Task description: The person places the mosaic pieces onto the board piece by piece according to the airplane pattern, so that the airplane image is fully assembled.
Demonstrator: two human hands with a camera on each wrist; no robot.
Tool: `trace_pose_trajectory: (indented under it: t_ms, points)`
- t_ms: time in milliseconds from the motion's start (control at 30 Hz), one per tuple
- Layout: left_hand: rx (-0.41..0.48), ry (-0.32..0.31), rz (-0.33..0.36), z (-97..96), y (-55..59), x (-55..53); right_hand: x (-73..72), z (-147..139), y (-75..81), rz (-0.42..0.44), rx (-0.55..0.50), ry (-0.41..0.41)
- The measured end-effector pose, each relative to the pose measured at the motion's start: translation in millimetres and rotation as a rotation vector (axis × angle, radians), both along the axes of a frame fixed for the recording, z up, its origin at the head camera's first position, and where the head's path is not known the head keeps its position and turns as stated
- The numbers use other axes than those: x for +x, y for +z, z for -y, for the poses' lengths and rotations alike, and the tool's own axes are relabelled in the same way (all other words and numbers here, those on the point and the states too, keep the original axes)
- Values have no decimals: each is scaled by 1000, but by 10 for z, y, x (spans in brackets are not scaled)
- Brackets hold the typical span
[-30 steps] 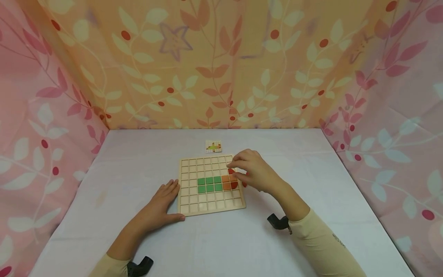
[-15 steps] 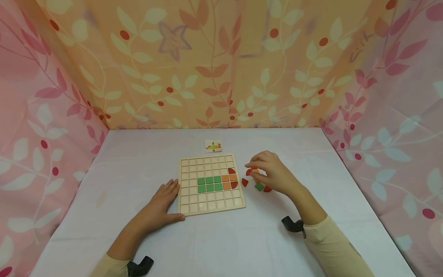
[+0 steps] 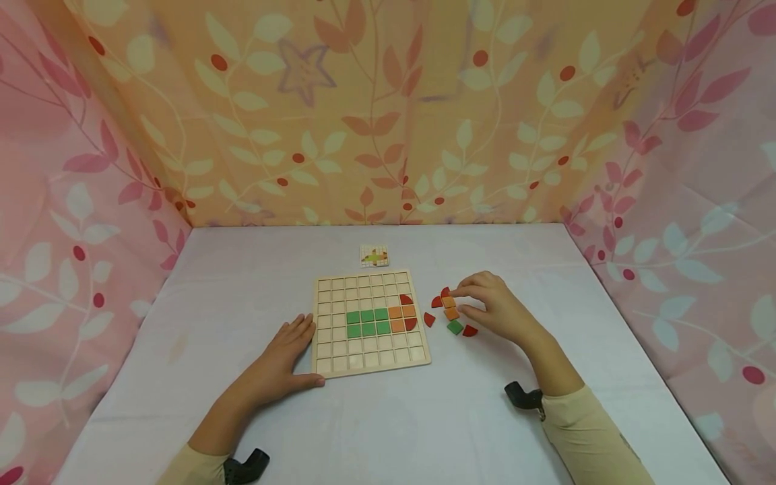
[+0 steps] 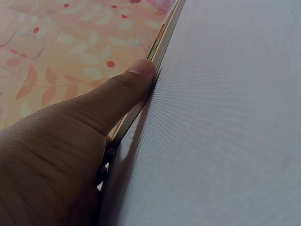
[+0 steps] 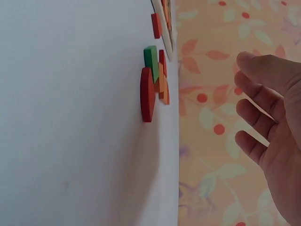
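Observation:
A wooden grid board [image 3: 339, 350] lies on the table, with green squares [image 3: 367, 329], orange squares [image 3: 396, 312] and red quarter-round pieces [image 3: 410, 324] set in its cells. My left hand [image 3: 273, 367] rests along the board's left edge, the thumb at its near corner. Over the loose pieces to the right of the board hovers my right hand [image 3: 497, 310], fingers loosely bent and nothing held. Below it lie a green square [image 3: 455, 327], orange squares [image 3: 451, 314] and several red quarter-rounds [image 3: 469, 331]. The right wrist view shows the hand [image 5: 282, 113] raised clear of the red piece [image 5: 147, 96].
A small pattern card [image 3: 374, 256] lies behind the board. White cloth covers the table [image 3: 388, 431]. Flowered cloth walls [image 3: 388, 121] stand at the back and both sides.
My right hand has moved right, off the board's right side to the loose pieces, uncovering them. The left hand and the board stay in place.

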State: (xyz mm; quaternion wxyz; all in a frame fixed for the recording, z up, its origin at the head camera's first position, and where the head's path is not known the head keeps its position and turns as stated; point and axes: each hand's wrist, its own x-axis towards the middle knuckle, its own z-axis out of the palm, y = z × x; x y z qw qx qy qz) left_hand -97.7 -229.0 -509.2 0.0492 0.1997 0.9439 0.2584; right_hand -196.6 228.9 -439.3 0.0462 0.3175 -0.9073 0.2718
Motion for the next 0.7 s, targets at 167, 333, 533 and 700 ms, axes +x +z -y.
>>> trace_pose_trajectory:
  t_ms: [167, 333, 533, 700]
  points:
    - [-4, 7, 5, -7, 2, 2, -9, -88, -89, 62, 10, -17]
    - [-9, 15, 8, -10, -15, -5, 7, -124, -175, 128, 9, -17]
    - [-16, 18, 11, -9, -25, -11, -6, -152, -278, 154, 1, -2]
    - [-18, 14, 4, -4, -26, -13, -35, -167, -359, 156, -9, 49]
